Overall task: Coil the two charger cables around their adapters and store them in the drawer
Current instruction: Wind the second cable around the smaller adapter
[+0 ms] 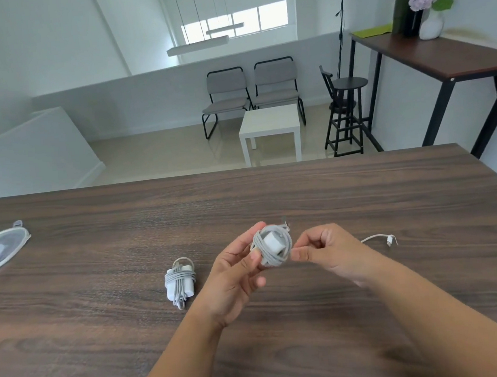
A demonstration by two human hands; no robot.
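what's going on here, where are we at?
A person is winding a charger cable around its adapter above the table. The left hand holds the second charger, already mostly coiled. The right hand pinches the cable beside it, and the loose end trails onto the table to the right. The first charger lies fully wrapped on the table to the left. No drawer is in view, so nothing is stored yet.
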